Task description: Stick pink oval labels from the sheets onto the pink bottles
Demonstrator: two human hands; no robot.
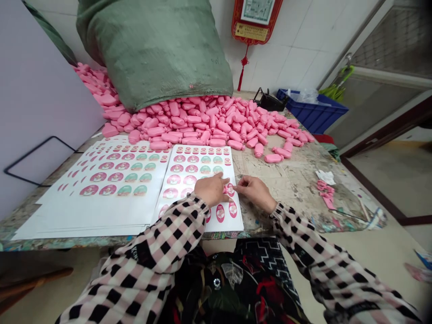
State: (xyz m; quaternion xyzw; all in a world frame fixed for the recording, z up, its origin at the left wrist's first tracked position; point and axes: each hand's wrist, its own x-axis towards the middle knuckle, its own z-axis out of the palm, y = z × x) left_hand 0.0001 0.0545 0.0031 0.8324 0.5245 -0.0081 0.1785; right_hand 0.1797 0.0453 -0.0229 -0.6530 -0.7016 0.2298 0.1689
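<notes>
I see left hand (212, 189) curled, pinching a small pink piece (228, 189) over the sticker sheet (189, 173) on the surface (290, 180). Right hand (255, 191) fingertips touch the same piece; can't tell if they grip it. Pink bottles (216, 123) are piled well beyond both hands, with a green sack (155, 49) on the heap.

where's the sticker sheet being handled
Head view: the sticker sheet lies at the table's near edge, right of the sheet stack, left hand on it, right hand at its edge.
</notes>
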